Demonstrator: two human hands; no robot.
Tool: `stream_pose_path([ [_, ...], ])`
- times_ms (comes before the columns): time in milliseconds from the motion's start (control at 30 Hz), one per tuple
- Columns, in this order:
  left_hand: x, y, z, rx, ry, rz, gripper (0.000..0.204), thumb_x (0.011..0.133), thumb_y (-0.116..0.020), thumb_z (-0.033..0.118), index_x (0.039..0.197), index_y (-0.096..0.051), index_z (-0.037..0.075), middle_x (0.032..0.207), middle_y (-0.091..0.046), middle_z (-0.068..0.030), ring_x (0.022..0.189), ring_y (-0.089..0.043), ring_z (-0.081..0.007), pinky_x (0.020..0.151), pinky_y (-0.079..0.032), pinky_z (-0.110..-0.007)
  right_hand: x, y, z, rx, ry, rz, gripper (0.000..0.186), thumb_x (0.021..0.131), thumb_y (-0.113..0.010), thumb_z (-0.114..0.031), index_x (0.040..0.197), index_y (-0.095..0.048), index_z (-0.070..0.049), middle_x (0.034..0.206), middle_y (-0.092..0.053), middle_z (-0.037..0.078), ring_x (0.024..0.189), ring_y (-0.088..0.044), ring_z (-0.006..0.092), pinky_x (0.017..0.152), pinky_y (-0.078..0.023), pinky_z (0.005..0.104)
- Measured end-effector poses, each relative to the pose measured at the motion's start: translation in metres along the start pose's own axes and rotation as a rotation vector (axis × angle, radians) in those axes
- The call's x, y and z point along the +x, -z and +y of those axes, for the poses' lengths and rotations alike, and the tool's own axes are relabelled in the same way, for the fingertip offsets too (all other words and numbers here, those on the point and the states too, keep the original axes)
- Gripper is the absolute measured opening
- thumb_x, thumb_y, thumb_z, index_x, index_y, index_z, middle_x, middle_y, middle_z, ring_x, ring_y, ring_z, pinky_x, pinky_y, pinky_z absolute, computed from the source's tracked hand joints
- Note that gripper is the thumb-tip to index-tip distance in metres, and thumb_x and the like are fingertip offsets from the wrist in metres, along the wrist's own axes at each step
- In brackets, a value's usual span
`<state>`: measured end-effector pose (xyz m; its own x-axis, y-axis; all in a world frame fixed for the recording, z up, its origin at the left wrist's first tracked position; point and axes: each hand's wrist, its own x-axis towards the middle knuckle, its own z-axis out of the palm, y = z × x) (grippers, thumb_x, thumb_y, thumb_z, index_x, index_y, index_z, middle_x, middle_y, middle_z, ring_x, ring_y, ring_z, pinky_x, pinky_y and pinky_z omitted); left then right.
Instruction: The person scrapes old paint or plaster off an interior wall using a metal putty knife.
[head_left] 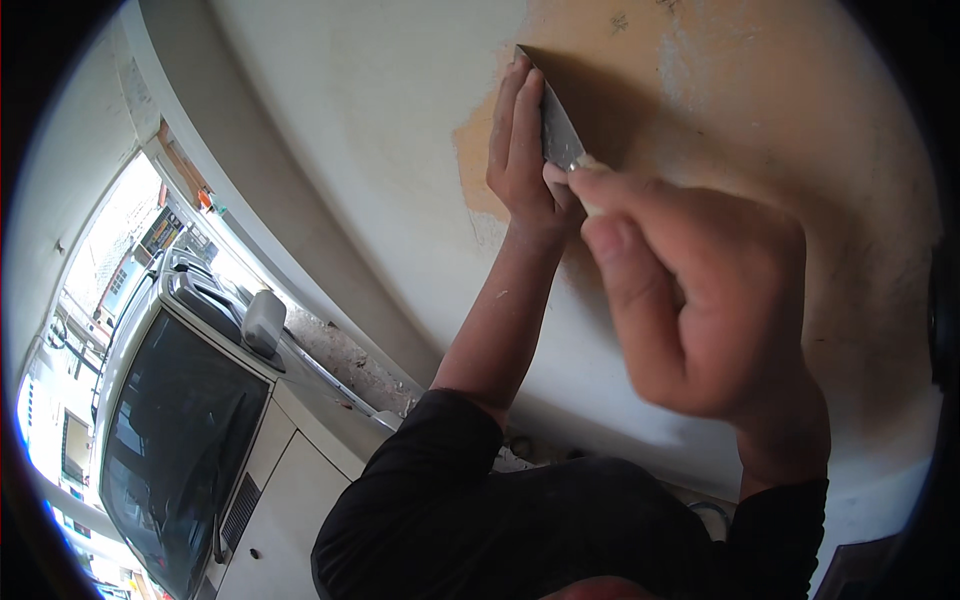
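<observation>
In the head view, a putty knife (562,132) with a grey metal blade is tilted against the wall at upper centre. My right hand (712,290) is closed around its pale handle, thumb and forefinger near the base of the blade. The outstretched fingers of my left hand (518,150) lie along the blade's left side, touching it, with the thumb close to the handle end. Around the blade, a tan patch (720,120) shows where the pale coating of the wall (390,130) has a ragged edge. The blade's far edge meets the wall near this border.
To the left stands a white vehicle (320,470) with a dark windscreen (180,440) and a side mirror (264,322). A ledge (345,365) with debris runs between it and the wall. A dark object (855,568) is at the lower right.
</observation>
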<state>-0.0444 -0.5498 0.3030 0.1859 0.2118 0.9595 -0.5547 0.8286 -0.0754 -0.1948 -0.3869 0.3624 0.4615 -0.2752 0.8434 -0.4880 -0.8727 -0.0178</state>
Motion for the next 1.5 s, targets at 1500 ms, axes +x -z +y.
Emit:
stream_pose_path([
  [1500, -0.002, 0.000, 0.000, 0.018, 0.000, 0.035, 0.074, 0.101, -0.034, 0.057, 0.127, -0.057, -0.008, 0.131, -0.058, -0.0274, 0.124, -0.055, -0.0437, 0.105, -0.044, -0.048, 0.003, -0.011, 0.002, 0.016, 0.038, 0.060, 0.020, 0.094, -0.055, -0.004, 0.102, -0.071, 0.005, 0.074, -0.069, 0.011, 0.057, -0.058, 0.0125, 0.056, -0.045, 0.0246],
])
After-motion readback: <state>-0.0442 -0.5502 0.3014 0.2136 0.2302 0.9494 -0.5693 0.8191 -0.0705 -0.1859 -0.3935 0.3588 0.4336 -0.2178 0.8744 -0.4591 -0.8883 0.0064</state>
